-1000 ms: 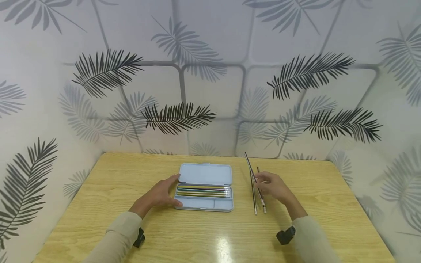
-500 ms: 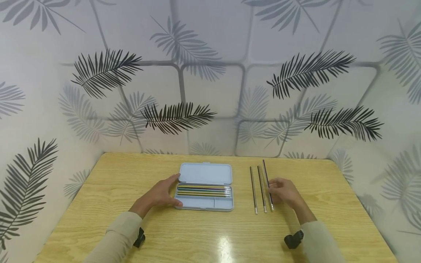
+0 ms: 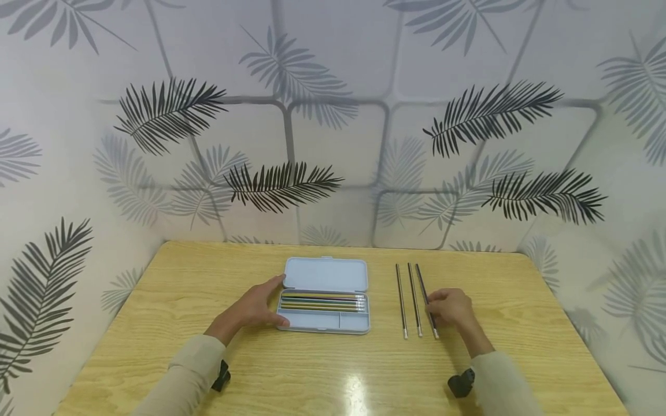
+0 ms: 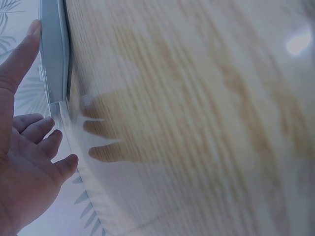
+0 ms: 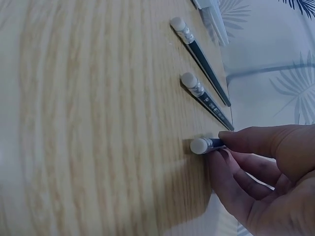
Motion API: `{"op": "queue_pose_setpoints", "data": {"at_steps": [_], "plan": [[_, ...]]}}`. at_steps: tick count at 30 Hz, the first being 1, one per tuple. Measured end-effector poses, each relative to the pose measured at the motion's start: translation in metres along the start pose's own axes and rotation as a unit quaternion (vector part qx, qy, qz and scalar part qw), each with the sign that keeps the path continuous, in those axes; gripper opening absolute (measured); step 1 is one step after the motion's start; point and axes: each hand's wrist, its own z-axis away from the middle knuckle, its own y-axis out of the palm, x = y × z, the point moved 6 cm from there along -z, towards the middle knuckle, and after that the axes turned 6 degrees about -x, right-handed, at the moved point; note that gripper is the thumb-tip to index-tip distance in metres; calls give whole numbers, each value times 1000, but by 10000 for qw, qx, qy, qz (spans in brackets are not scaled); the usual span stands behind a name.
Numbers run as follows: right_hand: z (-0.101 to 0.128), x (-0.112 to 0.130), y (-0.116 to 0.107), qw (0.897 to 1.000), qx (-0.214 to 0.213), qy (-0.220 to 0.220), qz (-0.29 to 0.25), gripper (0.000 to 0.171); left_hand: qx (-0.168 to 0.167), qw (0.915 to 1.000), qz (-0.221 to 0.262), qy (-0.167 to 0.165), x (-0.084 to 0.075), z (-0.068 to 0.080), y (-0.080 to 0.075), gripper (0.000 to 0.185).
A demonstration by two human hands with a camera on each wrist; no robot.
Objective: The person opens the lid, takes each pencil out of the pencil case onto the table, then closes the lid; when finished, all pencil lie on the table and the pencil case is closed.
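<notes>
My left hand (image 3: 253, 305) rests against the left side of an open pale blue pencil case (image 3: 312, 321), thumb and fingers spread and straight. Several pencils (image 3: 322, 303) with white erasers lie side by side in the case's long upper compartment. My right hand (image 3: 451, 306) pinches a dark pencil (image 3: 422, 281) between thumb and fingers, low over the table at the right. In the right wrist view the white eraser (image 5: 199, 146) of that pencil points out of the pinch. To its left lie a second dark pencil (image 3: 414, 294) and a third dark pencil (image 3: 400, 294), roughly parallel.
The case's lid (image 3: 325, 274) lies folded back toward the wall. A light wood table (image 3: 291, 375) carries everything, its far edge meeting a leaf-patterned backdrop (image 3: 333, 144). A black wrist camera (image 3: 461, 383) sits at the right wrist.
My right hand has moved right with one dark pencil, separating it from the other two and lowering it beside them. My left hand and the case stay where they were.
</notes>
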Motion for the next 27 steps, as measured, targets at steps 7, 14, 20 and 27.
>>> {"op": "queue_pose_setpoints", "data": {"at_steps": [7,14,20,27], "plan": [[-1,8,-5,9980,-343,-302,431,30,6,10000,-31,15,-1,0,0,116],[-9,45,14,9903,-525,-1286,-66,28,19,10000,-71,6,-2,1,-1,116],[-7,85,59,9750,251,-2140,-545,24,20,9999,-112,8,-2,2,-1,115],[4,115,106,9650,1128,-2322,-458,20,55,9999,-79,-27,-3,1,-1,114]]}}
